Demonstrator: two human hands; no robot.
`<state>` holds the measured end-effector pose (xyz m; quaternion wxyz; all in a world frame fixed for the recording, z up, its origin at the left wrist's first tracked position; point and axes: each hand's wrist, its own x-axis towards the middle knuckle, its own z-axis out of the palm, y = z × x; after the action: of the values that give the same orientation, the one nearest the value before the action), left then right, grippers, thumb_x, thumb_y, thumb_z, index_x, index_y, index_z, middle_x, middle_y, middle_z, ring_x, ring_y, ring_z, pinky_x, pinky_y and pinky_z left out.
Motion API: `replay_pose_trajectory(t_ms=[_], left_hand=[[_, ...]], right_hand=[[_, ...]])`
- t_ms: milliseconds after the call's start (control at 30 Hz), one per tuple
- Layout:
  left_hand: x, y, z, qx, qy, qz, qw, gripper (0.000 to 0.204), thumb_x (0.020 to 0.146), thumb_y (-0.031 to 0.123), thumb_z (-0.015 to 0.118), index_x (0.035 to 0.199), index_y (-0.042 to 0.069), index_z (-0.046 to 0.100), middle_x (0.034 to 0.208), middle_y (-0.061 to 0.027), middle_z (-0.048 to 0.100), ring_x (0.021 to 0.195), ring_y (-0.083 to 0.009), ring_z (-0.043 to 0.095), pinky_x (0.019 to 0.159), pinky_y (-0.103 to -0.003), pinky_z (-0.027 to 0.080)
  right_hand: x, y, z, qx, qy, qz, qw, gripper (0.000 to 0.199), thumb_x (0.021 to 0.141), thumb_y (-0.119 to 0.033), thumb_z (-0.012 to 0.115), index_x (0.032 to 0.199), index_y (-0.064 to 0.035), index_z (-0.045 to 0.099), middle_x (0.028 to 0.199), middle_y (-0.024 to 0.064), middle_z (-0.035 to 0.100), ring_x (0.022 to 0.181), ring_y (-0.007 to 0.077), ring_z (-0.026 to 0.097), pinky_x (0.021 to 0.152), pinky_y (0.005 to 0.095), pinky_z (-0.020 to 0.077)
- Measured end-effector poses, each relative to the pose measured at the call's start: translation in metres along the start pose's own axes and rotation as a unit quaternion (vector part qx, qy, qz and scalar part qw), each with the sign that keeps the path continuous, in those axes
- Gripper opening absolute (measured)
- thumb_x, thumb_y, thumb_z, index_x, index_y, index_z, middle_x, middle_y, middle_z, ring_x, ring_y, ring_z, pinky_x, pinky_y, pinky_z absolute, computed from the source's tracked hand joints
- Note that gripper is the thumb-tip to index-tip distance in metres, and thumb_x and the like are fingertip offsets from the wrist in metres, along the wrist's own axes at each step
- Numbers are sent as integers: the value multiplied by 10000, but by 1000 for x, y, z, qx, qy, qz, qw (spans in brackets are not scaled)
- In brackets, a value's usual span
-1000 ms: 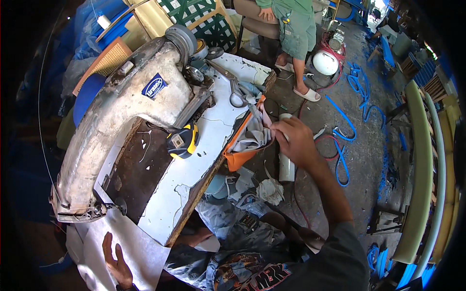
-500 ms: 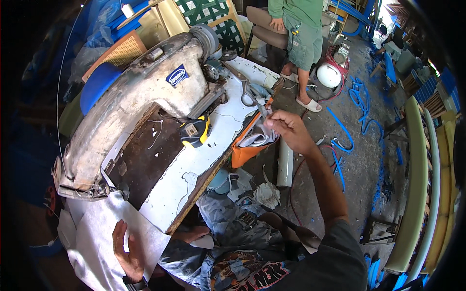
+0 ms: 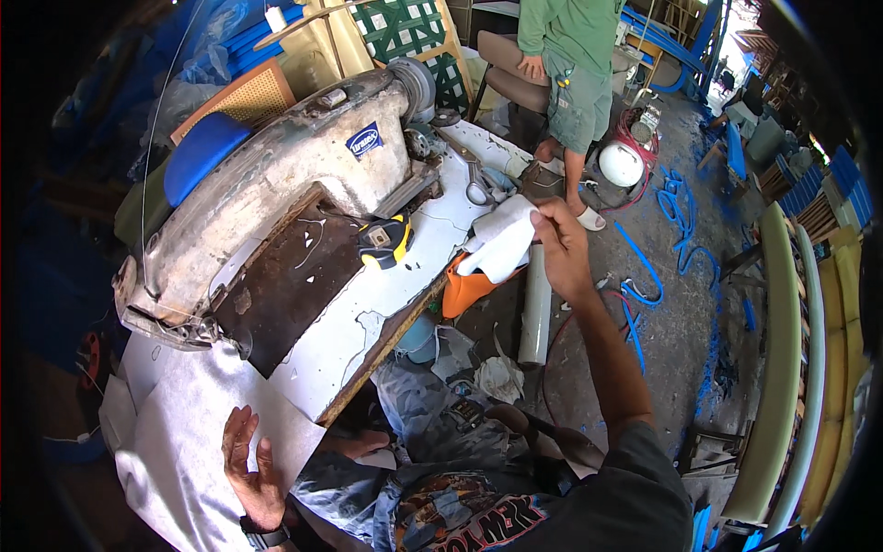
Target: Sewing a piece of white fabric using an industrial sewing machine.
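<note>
An old, worn sewing machine (image 3: pixel 267 143) stands on a chipped white table (image 3: pixel 354 336). Below its needle end, a large sheet of white fabric (image 3: pixel 198 423) drapes over the table's near left edge. My left hand (image 3: pixel 250 465) lies on that sheet with its fingers stretched out. At the table's right edge, my right hand (image 3: pixel 561 244) pinches the corner of a folded white cloth (image 3: pixel 506 241). The cloth hangs over an orange pouch (image 3: pixel 467 292) and partly hides its opening. Beside the machine sit a yellow-and-black tape measure (image 3: pixel 384 241) and metal scissors (image 3: pixel 475 184).
A person in a green shirt (image 3: pixel 566 46) stands beyond the table, next to a brown chair (image 3: pixel 506 69). A white compressor tank (image 3: pixel 621 166) with a red hose is on the floor. Blue strips (image 3: pixel 644 267) lie scattered there. Long padded pieces (image 3: pixel 765 368) lean at the right.
My right hand has drawn the white cloth up out of the orange pouch. My left hand stays on the fabric sheet. The whole view has shifted slightly.
</note>
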<state>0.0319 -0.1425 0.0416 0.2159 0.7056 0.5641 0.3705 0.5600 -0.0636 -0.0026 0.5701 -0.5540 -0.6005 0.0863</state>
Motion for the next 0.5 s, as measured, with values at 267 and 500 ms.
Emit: replay_pose_trajectory(t_ms=[267, 500], left_hand=[[-5, 21, 13, -16, -3, 0, 1000, 388, 1016, 286, 672, 1274, 0, 717, 1393, -175, 638, 1409, -370, 497, 1180, -531, 372], [-23, 96, 58, 80, -49, 229, 969, 790, 760, 233, 872, 1458, 44, 555, 1467, -244, 548, 1374, -446, 523, 1163, -587, 373]], right_hand=[[12, -46, -12, 177, 43, 49, 982, 183, 1072, -185, 598, 974, -32, 626, 870, -30, 590, 806, 68, 529, 729, 279, 460], [-81, -182, 101, 130, -361, -142, 912, 122, 930, -86, 686, 958, -19, 588, 836, 104, 602, 664, 319, 649, 571, 436, 508]])
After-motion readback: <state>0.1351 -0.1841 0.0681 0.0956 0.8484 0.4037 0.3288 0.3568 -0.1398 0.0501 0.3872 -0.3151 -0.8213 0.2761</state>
